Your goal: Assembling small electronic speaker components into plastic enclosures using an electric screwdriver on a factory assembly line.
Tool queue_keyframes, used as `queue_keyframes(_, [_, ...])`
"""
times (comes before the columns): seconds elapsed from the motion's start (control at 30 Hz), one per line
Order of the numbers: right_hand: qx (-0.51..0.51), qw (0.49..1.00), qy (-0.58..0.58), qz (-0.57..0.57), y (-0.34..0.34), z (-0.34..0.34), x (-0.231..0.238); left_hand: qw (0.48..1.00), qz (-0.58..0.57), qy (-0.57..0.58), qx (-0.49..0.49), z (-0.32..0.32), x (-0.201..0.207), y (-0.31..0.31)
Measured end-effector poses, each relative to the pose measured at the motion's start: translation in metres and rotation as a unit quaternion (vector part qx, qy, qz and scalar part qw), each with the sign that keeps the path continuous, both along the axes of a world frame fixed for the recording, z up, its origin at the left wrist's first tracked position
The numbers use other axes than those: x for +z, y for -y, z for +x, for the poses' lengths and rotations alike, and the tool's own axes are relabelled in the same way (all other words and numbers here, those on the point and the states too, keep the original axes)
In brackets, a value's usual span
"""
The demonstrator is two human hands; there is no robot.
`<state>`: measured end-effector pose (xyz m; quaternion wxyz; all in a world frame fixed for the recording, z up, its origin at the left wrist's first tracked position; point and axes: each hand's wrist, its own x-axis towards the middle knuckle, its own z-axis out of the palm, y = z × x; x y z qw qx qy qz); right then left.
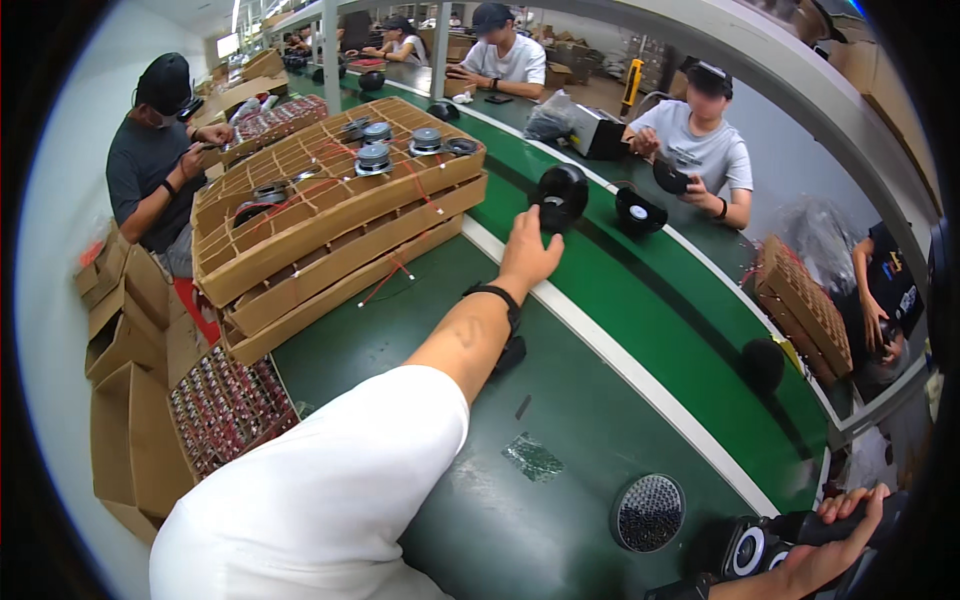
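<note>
Our left grip [530, 250] at a glossy black rounded housing [565, 190] on the green conveyor belt [640, 325]

Our left fingertips meet the near side of the housing, which sits on the belt. The back of the hand hides the contact, so we cannot tell whether this grip is clasped or only resting there. Our right grip [840, 540], beside the belt's near right end, has its fingers curled over a black rounded piece [797, 525] that fades into the dark rim. We cannot make out whether it joins the black unit with a white-ringed round cone [750, 550] next to it. Our left forearm partly covers a small black object [510, 355] on the smooth dark green desk [480, 500] along the belt's near side.

Left of the belt stand stacked brown cardboard trays [345, 275], the top one gridded, bearing round metallic drivers [374, 157] and thin red wires [427, 190]. Nearer than the belt, a round dish [648, 484] holds black grains too fine to tell singly, and a crinkled shiny patch of film [533, 457] lies flat. Right of the housing, on the belt, sits a black curved shell with a pale disc [640, 212].
</note>
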<state>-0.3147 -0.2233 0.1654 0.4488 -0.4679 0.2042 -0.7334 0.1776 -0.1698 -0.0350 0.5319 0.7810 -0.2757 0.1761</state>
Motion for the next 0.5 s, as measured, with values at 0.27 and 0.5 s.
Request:
queue_keyframes(0.27, [0.035,0.996,-0.085,0.014,-0.018,0.016,0.012,0.998,0.054,-0.024,-0.008,0.0,0.002,-0.003])
queue_keyframes(0.5, [0.085,0.995,-0.044,-0.015,0.013,-0.009,-0.007,0.998,0.069,0.0,-0.007,0.011,-0.004,-0.003])
